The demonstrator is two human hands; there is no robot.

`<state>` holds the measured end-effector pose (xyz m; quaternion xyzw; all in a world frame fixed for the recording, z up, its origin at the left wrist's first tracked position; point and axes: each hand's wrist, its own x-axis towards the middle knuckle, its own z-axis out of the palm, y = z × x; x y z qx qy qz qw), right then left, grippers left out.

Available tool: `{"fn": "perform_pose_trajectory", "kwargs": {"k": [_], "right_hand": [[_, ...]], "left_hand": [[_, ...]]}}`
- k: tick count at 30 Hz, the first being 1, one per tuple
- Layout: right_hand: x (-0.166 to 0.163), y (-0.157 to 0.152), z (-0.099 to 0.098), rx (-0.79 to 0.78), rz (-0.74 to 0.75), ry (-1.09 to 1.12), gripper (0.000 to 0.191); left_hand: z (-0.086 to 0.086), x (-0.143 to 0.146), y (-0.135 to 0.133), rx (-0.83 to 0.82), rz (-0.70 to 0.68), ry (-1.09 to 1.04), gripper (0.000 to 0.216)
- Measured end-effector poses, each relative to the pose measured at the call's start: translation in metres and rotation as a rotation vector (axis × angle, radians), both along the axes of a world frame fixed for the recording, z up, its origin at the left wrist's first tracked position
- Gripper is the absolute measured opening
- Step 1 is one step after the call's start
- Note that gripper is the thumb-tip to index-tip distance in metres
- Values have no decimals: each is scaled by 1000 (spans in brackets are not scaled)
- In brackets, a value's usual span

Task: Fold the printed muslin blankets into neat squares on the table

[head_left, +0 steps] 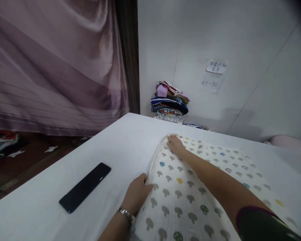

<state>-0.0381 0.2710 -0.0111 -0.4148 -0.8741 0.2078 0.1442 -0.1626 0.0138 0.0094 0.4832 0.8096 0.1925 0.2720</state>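
A white cloth printed with grey, blue, yellow and green mushrooms lies spread over the white table, its left edge layered. My left hand, with a metal bracelet at the wrist, pinches that edge near the middle, thumb on top. Farther off, my right hand has its fingers closed over the far left corner of the cloth. The right forearm crosses above the fabric. Some fingertips of both hands are hidden by the cloth or the hand itself.
A black phone lies on the table at left. Folded clothes are stacked at the back against a white wall bearing handwritten paper notes. A pinkish curtain hangs beyond the table's left edge.
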Motion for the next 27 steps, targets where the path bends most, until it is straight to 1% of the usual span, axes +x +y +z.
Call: {"fn": "perform_pose_trajectory", "kwargs": {"k": [3,5,8,11,14,16,19,21,23,25,27], "right_hand": [[-15,4,-1,21,56,-136,51],[-22,6,-2,30,73,-188,54],[-17,4,-1,50,75,-216,55],[7,0,2,78,53,-233,57],[39,1,4,130,-29,-261,58],[57,7,5,102,-75,-296,60],[74,17,11,13,-64,-330,62],[84,20,17,8,-61,-319,63],[101,19,20,44,-82,-297,66],[125,15,20,82,-159,-302,67],[153,11,15,64,-266,-338,69]], "left_hand": [[0,0,1,1,4,-6,11],[0,0,1,-5,2,-16,12],[1,-1,2,-2,-11,-16,15],[2,-1,3,-9,-25,-13,18],[3,-2,5,-52,-33,-30,23],[5,-2,7,-76,-31,-41,26],[6,-4,9,-77,-20,-73,32],[4,-7,11,-64,-20,-89,34],[-1,-13,14,-44,-24,-95,36],[-7,-18,16,-18,-6,-91,36],[-11,-21,18,24,25,-94,37]]}}
